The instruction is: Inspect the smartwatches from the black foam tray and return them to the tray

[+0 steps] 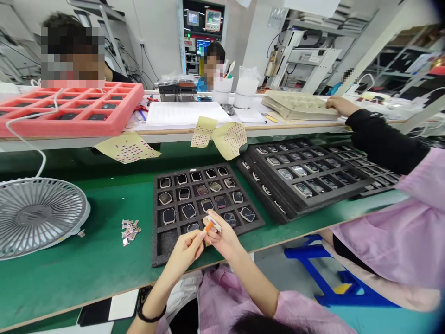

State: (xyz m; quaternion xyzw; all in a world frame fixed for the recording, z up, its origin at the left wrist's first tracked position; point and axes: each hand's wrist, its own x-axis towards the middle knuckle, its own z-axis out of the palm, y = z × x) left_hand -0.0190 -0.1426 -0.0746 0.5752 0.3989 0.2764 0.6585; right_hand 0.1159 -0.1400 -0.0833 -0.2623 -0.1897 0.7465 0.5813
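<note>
Over the near edge of a dark foam tray, my two hands meet. The fingers of my left hand pinch a thin orange strip or stick. My right hand grips a small pale-edged piece, probably a watch case, partly hidden by the fingers. The orange tip reaches this piece. Rows of square watch faces sit in the tray's compartments, among them one watch on the left and another watch on the right.
Small pinkish tabs lie left of the tray, beside a white fan. Stacked dark trays stand to the right, near a co-worker's sleeve. Yellow sticker sheets hang from the shelf, which bears a pink foam tray.
</note>
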